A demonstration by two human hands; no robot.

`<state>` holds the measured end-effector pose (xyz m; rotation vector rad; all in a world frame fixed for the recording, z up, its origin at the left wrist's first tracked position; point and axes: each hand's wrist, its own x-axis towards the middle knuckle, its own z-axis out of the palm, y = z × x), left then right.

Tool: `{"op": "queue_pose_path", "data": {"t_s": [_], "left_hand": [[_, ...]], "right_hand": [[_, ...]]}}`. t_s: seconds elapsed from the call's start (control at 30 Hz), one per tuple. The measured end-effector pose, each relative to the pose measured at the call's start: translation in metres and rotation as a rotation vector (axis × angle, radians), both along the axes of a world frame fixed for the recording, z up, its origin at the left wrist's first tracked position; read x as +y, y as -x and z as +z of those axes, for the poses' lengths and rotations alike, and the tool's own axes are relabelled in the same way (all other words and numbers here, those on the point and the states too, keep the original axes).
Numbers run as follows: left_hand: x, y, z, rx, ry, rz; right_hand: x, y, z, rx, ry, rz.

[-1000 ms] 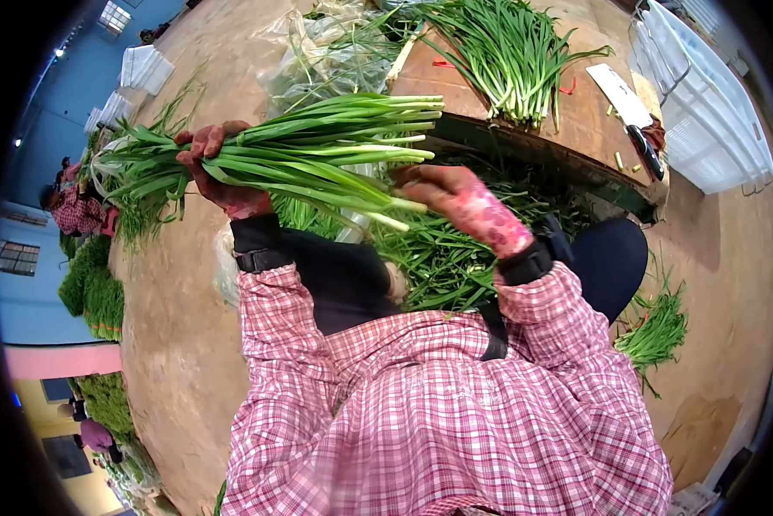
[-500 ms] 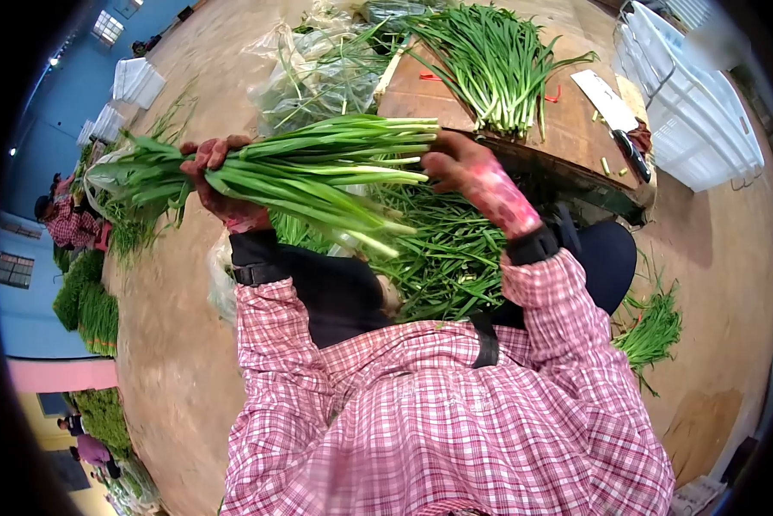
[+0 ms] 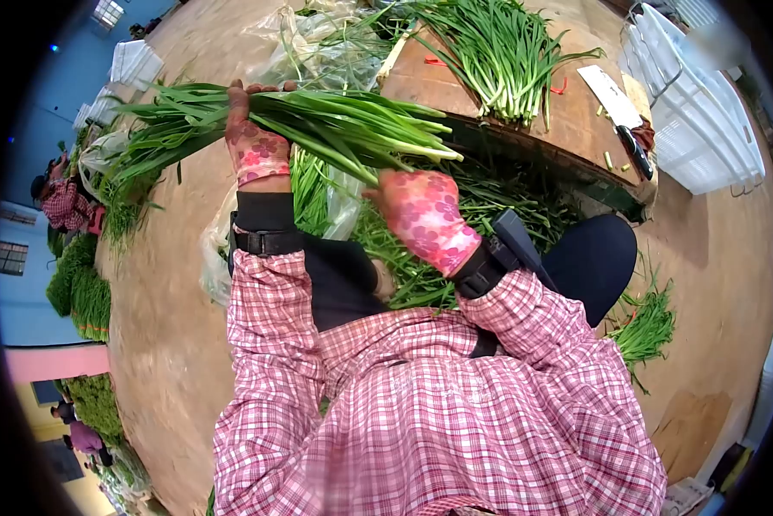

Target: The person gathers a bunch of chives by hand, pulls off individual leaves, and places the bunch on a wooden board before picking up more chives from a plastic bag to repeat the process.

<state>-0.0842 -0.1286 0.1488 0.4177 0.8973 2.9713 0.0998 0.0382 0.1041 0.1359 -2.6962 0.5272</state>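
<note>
My left hand, in a pink patterned glove, is wrapped round a bundle of long green stalks held sideways, its pale ends to the right. Just below those pale ends is my right hand, in a pink flowered glove; its fingertips are blurred and partly hidden, near one drooping stalk. Loose green leaves lie under and beyond the hands. A second pile of stalks rests on a brown board, beside a cleaver with a black handle.
White plastic crates stand at the right. Clear plastic bags with greens lie beyond the bundle. A small heap of greens is on the floor at the right. Other people sit at the far left near stacked greens.
My right hand has moved down and left, from the stalks' pale ends to below them. My left hand has shifted right and turned, with the bundle still in it.
</note>
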Motion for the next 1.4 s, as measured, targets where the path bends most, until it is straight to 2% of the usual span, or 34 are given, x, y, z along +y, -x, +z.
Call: {"op": "queue_pose_path", "data": {"t_s": [0.03,0.07,0.13,0.17,0.23,0.3,0.33,0.37,0.43,0.5,0.53,0.57,0.6,0.63,0.67,0.7,0.73,0.77,0.8,0.83,0.87,0.9,0.97,1.0,1.1,1.13,1.17,1.23,1.27,1.37,1.4], "left_hand": [[-0.003,0.000,0.001,-0.037,0.035,0.026],[-0.005,0.001,0.002,-0.078,0.071,0.052],[-0.016,0.006,0.001,-0.123,0.094,0.106],[-0.023,0.010,0.001,-0.128,0.089,0.130],[-0.028,0.010,-0.002,-0.090,0.073,0.125],[-0.016,0.006,-0.003,-0.123,0.093,0.134],[-0.007,0.005,0.000,-0.133,0.100,0.139],[0.000,0.000,0.004,-0.137,0.117,0.144],[0.005,-0.010,0.012,-0.143,0.145,0.167],[0.004,-0.005,0.001,-0.210,0.253,0.159],[0.006,-0.002,-0.011,-0.206,0.247,0.174],[0.009,0.001,-0.020,-0.205,0.246,0.183],[0.014,-0.011,-0.012,-0.231,0.212,0.193],[0.018,-0.012,-0.006,-0.244,0.237,0.205],[0.021,-0.013,-0.003,-0.260,0.261,0.219],[0.023,-0.016,-0.003,-0.278,0.286,0.234],[0.028,-0.019,-0.003,-0.192,0.290,0.215],[0.030,0.002,-0.018,-0.169,0.414,0.313],[0.041,-0.007,-0.011,-0.135,0.429,0.319],[0.057,-0.024,-0.002,-0.099,0.445,0.328],[0.071,-0.037,0.008,-0.062,0.469,0.403],[0.077,-0.047,0.013,-0.121,0.430,0.272],[0.086,-0.069,0.029,-0.128,0.449,0.216],[0.089,-0.067,0.028,-0.152,0.411,0.201],[0.080,-0.067,0.030,-0.156,0.503,0.012],[0.070,-0.060,0.034,-0.087,0.604,-0.117],[0.059,-0.062,0.036,-0.064,0.654,-0.215],[0.051,-0.059,0.037,-0.093,0.614,-0.388],[0.048,-0.053,0.030,-0.203,0.502,-0.508],[0.050,-0.045,0.015,-0.163,0.365,-0.431],[0.045,-0.040,0.014,-0.190,0.423,-0.431]], "right_hand": [[0.010,-0.001,-0.017,0.099,0.074,0.084],[0.025,-0.004,-0.029,0.124,0.041,0.050],[0.070,-0.017,-0.060,-0.141,-0.049,-0.081],[0.083,-0.024,-0.042,-0.466,0.001,-0.214],[0.078,-0.024,-0.034,-0.128,0.237,-0.172],[0.043,-0.016,-0.006,-0.100,0.317,-0.127],[0.029,-0.004,0.012,-0.424,0.286,-0.161],[0.021,0.007,0.013,-0.525,0.309,-0.036],[0.015,0.014,-0.027,-0.435,0.347,0.050],[0.038,0.006,-0.061,-0.161,0.299,0.087],[0.051,0.005,-0.057,-0.277,0.140,0.031],[0.070,-0.010,-0.039,-0.322,0.039,0.092],[0.094,-0.026,-0.041,-0.164,-0.194,0.177],[0.096,-0.038,0.005,-0.534,-0.198,-0.034],[0.101,-0.036,0.021,-0.540,-0.092,-0.170],[0.100,-0.041,0.034,-0.238,0.104,-0.203],[0.091,-0.035,0.051,0.033,0.099,-0.179],[0.079,-0.023,0.055,0.162,0.123,-0.158],[0.069,-0.006,0.050,0.275,0.140,-0.045],[0.052,0.009,0.037,0.445,0.053,0.002],[0.033,0.022,0.034,0.314,0.053,-0.056],[0.020,0.034,0.032,0.187,0.052,-0.111],[0.008,0.045,0.012,0.007,0.294,-0.099],[0.009,0.050,0.011,0.105,0.378,-0.058],[0.023,0.048,0.009,-0.159,0.757,0.056],[0.030,0.052,0.005,-0.060,0.883,0.237],[0.044,0.060,0.005,-0.225,0.942,0.430],[0.056,0.057,0.031,-0.498,0.948,0.508],[0.059,0.057,0.035,-0.648,1.077,0.507],[0.063,0.062,0.044,-0.727,0.999,0.563],[0.065,0.061,0.049,-0.738,1.008,0.532]]}}
